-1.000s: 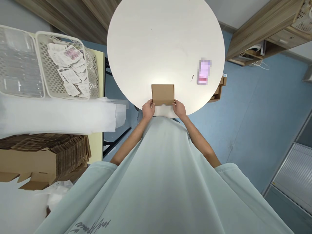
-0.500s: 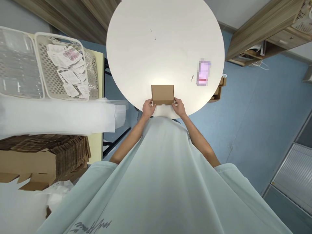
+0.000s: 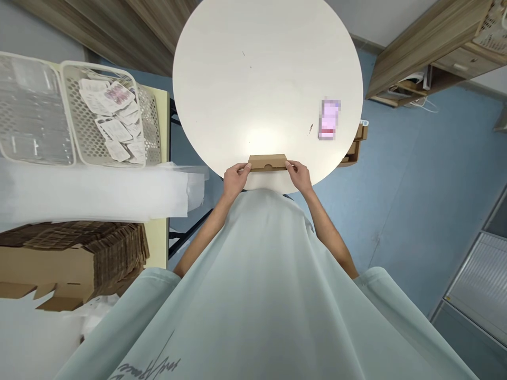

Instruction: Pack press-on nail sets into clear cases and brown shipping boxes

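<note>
A small brown cardboard box (image 3: 268,161) is held at the near edge of the round white table (image 3: 261,89). It is tilted so that a narrow side with a half-round notch shows. My left hand (image 3: 235,178) pinches its left end between thumb and fingers. At the right end, my right hand (image 3: 300,176) grips it in the same way. The box's broad face is seen only at a steep slant, and what it contains, if anything, is hidden.
A blurred pinkish rectangular item (image 3: 329,120) lies on the table's right side. To the left stand a basket of printed cards (image 3: 105,63), a bin of clear plastic pieces (image 3: 35,111), white sheets (image 3: 95,192) and stacked flat cardboard (image 3: 119,253). Brown boxes (image 3: 352,150) sit beyond the table's right edge.
The box has been tipped, so its broad face has given way to the narrow notched side. Both hands have moved slightly outward and now grip its upper end corners.
</note>
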Motion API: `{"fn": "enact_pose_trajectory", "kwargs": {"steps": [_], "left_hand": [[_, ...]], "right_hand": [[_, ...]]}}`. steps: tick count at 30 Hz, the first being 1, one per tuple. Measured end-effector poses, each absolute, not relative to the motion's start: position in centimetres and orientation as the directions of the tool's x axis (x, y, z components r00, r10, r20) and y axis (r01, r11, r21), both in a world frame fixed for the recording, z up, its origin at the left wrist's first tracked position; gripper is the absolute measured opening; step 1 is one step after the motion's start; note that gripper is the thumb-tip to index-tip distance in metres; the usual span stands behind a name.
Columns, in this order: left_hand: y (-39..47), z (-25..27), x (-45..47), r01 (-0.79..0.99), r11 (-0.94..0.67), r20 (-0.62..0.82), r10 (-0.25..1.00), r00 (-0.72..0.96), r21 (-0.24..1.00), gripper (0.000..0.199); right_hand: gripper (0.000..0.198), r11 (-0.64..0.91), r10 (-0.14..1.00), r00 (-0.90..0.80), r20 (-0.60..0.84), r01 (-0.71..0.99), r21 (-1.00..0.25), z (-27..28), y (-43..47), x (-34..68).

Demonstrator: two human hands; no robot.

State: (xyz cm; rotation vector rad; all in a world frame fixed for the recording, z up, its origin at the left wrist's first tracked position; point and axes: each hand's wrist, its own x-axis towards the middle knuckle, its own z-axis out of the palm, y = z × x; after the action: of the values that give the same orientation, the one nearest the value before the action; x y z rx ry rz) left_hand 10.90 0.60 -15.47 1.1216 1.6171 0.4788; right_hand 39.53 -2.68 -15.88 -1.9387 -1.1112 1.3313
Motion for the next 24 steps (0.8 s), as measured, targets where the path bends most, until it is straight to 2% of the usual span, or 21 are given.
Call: {"fn": "enact_pose_trajectory", "kwargs": {"steps": [8, 12, 19, 24], "left_hand": [[1.7, -18.2, 10.6, 0.275, 0.443, -0.488, 0.865, 0.120, 0.853, 0.069], [2.2, -19.5, 10.5, 0.269, 0.439, -0.484, 0.865, 0.131, 0.857, 0.066], [2.7, -20.4, 10.9, 0.294, 0.430, -0.476, 0.874, 0.103, 0.853, 0.057], [3.2, -19.5, 11.9, 0.338, 0.448, -0.482, 0.876, 0.021, 0.828, 0.044]], "right_hand": [[0.099, -0.495, 0.868, 0.120, -0.482, 0.290, -0.819, -18.3, -2.2, 40.1], [0.093, -0.492, 0.868, 0.082, -0.490, 0.286, -0.822, -19.3, -1.8, 40.3], [0.084, -0.507, 0.861, 0.123, -0.493, 0.276, -0.817, -20.1, -1.4, 39.8], [0.081, -0.536, 0.844, 0.165, -0.510, 0.277, -0.797, -19.6, -1.1, 39.5]]}}
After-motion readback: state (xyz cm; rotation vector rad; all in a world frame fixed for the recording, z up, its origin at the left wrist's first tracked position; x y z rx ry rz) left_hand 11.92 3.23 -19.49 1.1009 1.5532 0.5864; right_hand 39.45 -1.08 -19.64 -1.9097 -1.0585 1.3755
